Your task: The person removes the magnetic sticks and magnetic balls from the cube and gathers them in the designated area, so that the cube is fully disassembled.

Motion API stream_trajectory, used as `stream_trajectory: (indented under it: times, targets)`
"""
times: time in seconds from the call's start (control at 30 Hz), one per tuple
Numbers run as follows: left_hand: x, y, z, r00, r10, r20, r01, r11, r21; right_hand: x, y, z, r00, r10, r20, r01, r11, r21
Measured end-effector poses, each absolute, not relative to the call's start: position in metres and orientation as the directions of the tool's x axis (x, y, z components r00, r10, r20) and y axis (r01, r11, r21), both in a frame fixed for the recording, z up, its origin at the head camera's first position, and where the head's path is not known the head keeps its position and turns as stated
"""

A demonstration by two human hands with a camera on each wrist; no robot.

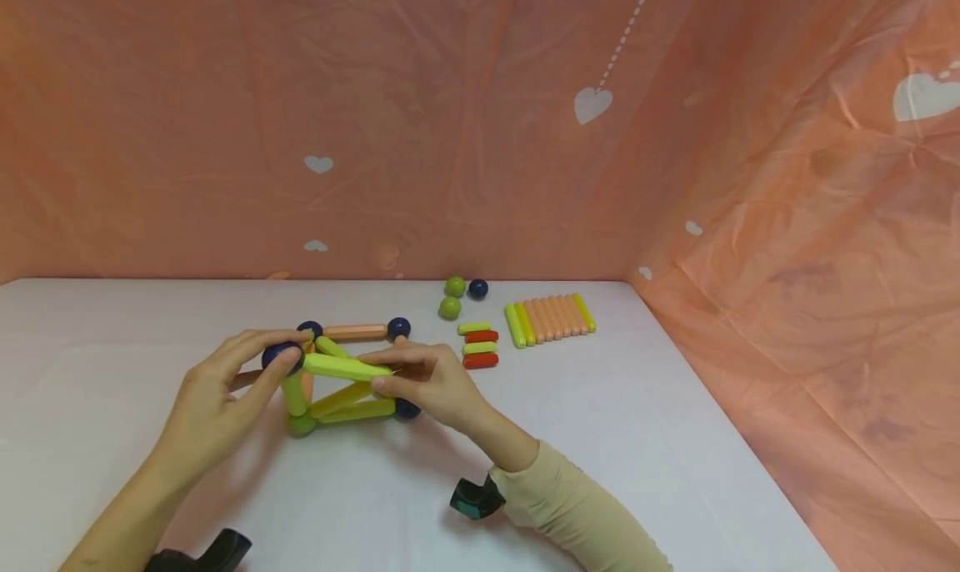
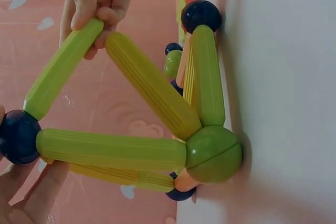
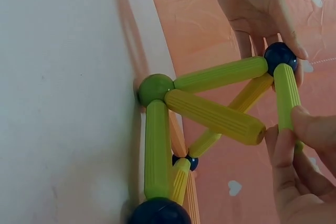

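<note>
A frame of rods and balls, apparently a magnetic building set, stands on the white table. My left hand [image 1: 210,401] grips the dark blue ball [image 1: 281,358] at its upper near corner. A lime green rod [image 1: 347,367] meets that ball, and my right hand [image 1: 435,384] pinches its other end between thumb and fingers. From the green ball [image 2: 214,154] at the base, a green rod [image 2: 113,147] rises to the held ball. A yellow rod [image 3: 218,117] slants up from the same green ball; its upper end touches no ball.
Behind and right lie two loose green balls [image 1: 450,308] and a blue ball [image 1: 477,289]. Several short red and green rods [image 1: 480,348] lie in a column. Beside them is a row of long peach and yellow-green rods [image 1: 551,319]. An orange cloth [image 1: 450,122] hangs behind.
</note>
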State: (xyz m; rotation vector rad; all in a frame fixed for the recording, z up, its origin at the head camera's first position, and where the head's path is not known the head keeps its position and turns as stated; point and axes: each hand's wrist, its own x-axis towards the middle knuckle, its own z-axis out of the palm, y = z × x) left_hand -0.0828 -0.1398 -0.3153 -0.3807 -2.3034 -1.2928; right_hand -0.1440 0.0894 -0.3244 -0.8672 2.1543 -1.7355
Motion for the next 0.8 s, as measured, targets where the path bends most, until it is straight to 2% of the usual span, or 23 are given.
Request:
stream_trajectory:
  times: [0.27, 0.5, 0.67, 0.8]
  targets:
    - [-0.085, -0.133, -0.316, -0.844, 0.010, 0.536, 0.457, 0.534, 0.711, -0.142, 0.095, -0.325, -0.817, -0.547, 0.182, -0.318, 0.165, -0.934]
    - [-0.088, -0.140, -0.317, -0.843, -0.007, 0.538, 0.439, 0.569, 0.696, -0.139, 0.105, -0.326, -0.821, -0.503, 0.268, -0.373, 0.119, -0.920]
    - [-0.089, -0.138, -0.318, -0.847, -0.003, 0.531, 0.437, 0.563, 0.701, -0.144, 0.124, -0.332, -0.882, -0.413, 0.227, -0.305, 0.133, -0.943]
    - [-0.087, -0.140, -0.320, -0.862, -0.020, 0.506, 0.409, 0.560, 0.720, -0.147, 0.143, -0.337, -0.946, -0.284, 0.157, -0.206, 0.149, -0.967]
